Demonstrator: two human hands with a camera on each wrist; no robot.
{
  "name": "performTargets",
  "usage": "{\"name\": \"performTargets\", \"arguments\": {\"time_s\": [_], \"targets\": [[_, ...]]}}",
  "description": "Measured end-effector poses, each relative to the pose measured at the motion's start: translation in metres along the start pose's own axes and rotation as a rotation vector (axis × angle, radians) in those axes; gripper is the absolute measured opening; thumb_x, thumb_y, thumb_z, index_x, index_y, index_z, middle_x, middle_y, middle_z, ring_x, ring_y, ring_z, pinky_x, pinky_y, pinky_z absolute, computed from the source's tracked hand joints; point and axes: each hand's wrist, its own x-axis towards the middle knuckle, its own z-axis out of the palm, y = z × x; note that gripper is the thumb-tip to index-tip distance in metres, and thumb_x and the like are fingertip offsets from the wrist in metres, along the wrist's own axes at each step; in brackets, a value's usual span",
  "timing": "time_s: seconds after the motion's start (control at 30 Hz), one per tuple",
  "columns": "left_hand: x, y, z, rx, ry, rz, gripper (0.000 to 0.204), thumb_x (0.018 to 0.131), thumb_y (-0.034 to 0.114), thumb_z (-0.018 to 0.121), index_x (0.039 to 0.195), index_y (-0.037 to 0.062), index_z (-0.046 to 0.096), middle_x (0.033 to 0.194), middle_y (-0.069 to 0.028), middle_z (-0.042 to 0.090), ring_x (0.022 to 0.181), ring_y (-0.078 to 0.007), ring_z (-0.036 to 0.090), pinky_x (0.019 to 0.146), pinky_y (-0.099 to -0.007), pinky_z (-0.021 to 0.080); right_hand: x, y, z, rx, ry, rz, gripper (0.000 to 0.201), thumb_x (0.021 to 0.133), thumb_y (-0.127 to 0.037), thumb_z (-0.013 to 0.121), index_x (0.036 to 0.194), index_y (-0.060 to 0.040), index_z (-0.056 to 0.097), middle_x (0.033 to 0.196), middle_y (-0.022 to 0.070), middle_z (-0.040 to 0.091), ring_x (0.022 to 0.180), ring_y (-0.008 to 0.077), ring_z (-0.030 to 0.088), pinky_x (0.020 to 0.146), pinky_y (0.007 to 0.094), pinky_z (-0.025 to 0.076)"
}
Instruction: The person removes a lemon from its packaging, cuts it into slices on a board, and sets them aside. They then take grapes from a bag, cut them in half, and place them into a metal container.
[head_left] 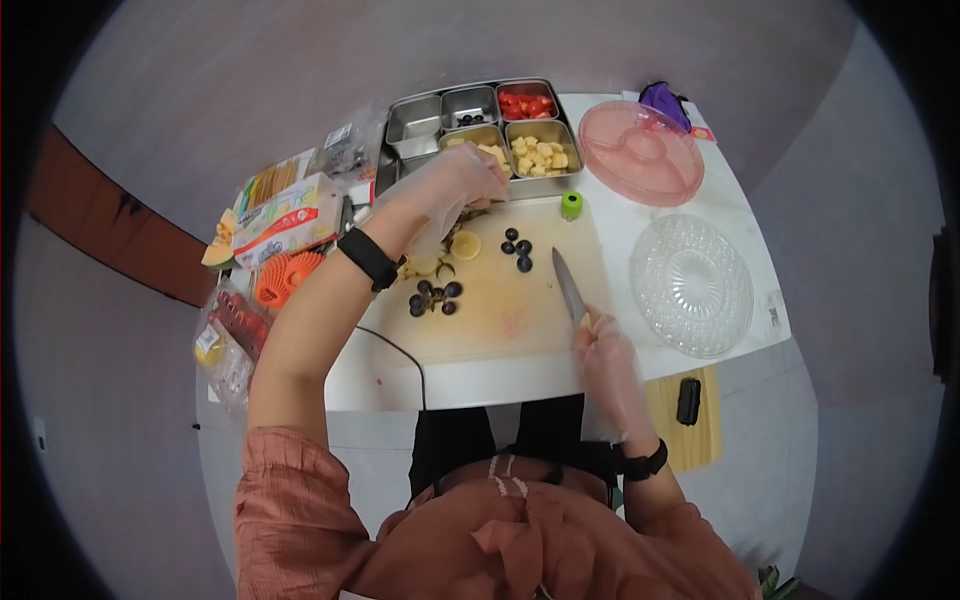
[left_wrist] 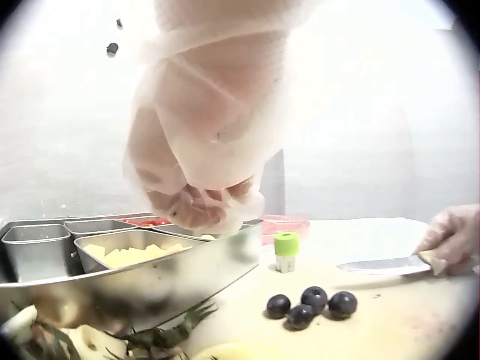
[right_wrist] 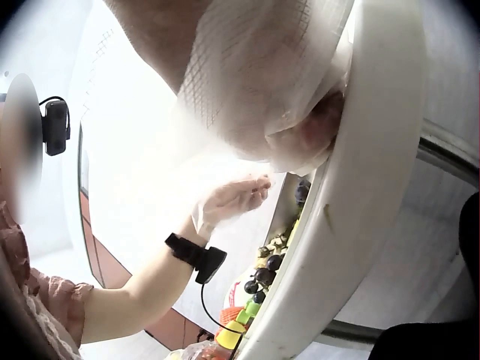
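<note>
My gloved left hand is above the front compartments of the metal tray; in the left wrist view its fingers are curled downward, with nothing visible between them. Yellow cubes fill the front right compartment. At the cutting board's right edge, my gloved right hand grips a knife, its blade pointing away from me over the board. Several dark round fruits lie left of the blade, and another group sits farther left. In the right wrist view the knife is hidden.
Behind the knife stands a green-capped container. A pink divided tray and clear ribbed plate are on the right. Cut yellow fruit lies on the board. Packages and orange netting are left; a black cable crosses the table.
</note>
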Motion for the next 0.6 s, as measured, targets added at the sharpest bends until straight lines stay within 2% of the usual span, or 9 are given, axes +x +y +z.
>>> {"name": "performTargets", "arguments": {"time_s": [0.03,0.07,0.13,0.17,0.2,0.27,0.47,0.53,0.6], "targets": [[-0.005,0.008,-0.003,-0.001,-0.02,-0.018,0.031,0.089,0.029,0.061,0.111,0.0123,0.075,0.102,-0.0143,0.074,0.087,-0.028,0.071,0.079,-0.0369,0.057,0.0,0.002,0.002,0.007,0.026,-0.007,0.033,0.096,-0.013,0.057,0.124,0.005,0.061,0.104,0.0285,0.067,0.091,0.0469,0.066,0.077,0.0514,0.053],[-0.013,0.015,-0.007,0.0,-0.024,-0.026,0.031,0.089,0.029,0.061,0.111,0.0123,0.075,0.102,-0.0143,0.074,0.087,-0.028,0.071,0.079,-0.0369,0.057,0.0,0.004,0.003,0.016,0.052,-0.015,0.032,0.096,-0.013,0.057,0.122,0.0055,0.062,0.104,0.0291,0.067,0.092,0.0468,0.066,0.077,0.0514,0.053],[-0.049,0.074,-0.056,-0.152,-0.058,-0.339,0.029,0.088,0.025,0.064,0.113,0.0131,0.074,0.102,-0.0124,0.074,0.088,-0.0166,0.069,0.078,-0.0308,0.054,0.001,-0.001,-0.001,0.009,0.024,0.021,0.031,0.097,-0.014,0.057,0.12,0.006,0.062,0.106,0.0296,0.067,0.093,0.047,0.065,0.077,0.0511,0.053],[-0.064,0.089,-0.07,-0.404,-0.024,-0.434,0.029,0.088,0.021,0.067,0.113,0.0071,0.073,0.097,-0.0084,0.07,0.09,-0.0103,0.063,0.079,-0.026,0.051,0.001,-0.003,-0.001,-0.001,0.0,0.058,0.03,0.097,-0.015,0.057,0.118,0.0065,0.062,0.107,0.03,0.067,0.094,0.0471,0.065,0.077,0.0509,0.054],[-0.071,0.083,-0.068,-0.407,-0.023,-0.452,0.029,0.088,0.021,0.067,0.113,0.0071,0.073,0.097,-0.0084,0.07,0.09,-0.0103,0.063,0.079,-0.026,0.051,0.0,-0.003,-0.001,0.004,-0.017,0.053,0.03,0.097,-0.015,0.057,0.118,0.0065,0.062,0.107,0.03,0.067,0.094,0.0471,0.065,0.077,0.0509,0.054],[-0.083,0.066,-0.069,-0.964,0.175,-0.246,0.028,0.088,0.019,0.069,0.108,-0.0011,0.071,0.095,-0.0058,0.066,0.091,-0.0122,0.06,0.082,-0.0261,0.048,0.002,-0.004,-0.001,0.066,-0.013,0.1,0.031,0.098,-0.016,0.056,0.116,0.0079,0.061,0.11,0.0308,0.067,0.095,0.0472,0.065,0.077,0.0504,0.054],[-0.166,0.119,-0.106,-0.957,0.429,-0.003,0.02,0.088,0.014,0.07,0.099,-0.0027,0.07,0.094,-0.0038,0.062,0.086,-0.0139,0.055,0.083,-0.0272,0.043,0.002,-0.012,-0.007,0.059,-0.063,0.14,0.034,0.099,-0.017,0.055,0.12,0.0089,0.06,0.113,0.0301,0.066,0.097,0.0479,0.064,0.081,0.0494,0.053],[-0.177,0.117,-0.101,-0.901,0.445,-0.04,0.019,0.088,0.015,0.071,0.097,-0.0012,0.07,0.089,-0.0032,0.062,0.086,-0.0147,0.056,0.081,-0.0275,0.043,0.002,-0.01,-0.007,0.06,-0.059,0.102,0.036,0.099,-0.017,0.055,0.123,0.0082,0.059,0.114,0.0304,0.066,0.099,0.0472,0.064,0.083,0.0491,0.053],[-0.185,0.12,-0.095,-0.89,0.333,-0.254,0.018,0.089,0.015,0.071,0.096,-0.0008,0.07,0.086,-0.003,0.063,0.084,-0.0139,0.057,0.08,-0.0268,0.043,0.001,-0.003,-0.007,0.055,-0.043,0.074,0.038,0.099,-0.017,0.054,0.127,0.0075,0.059,0.115,0.0306,0.065,0.101,0.0466,0.064,0.085,0.0488,0.052]]}}
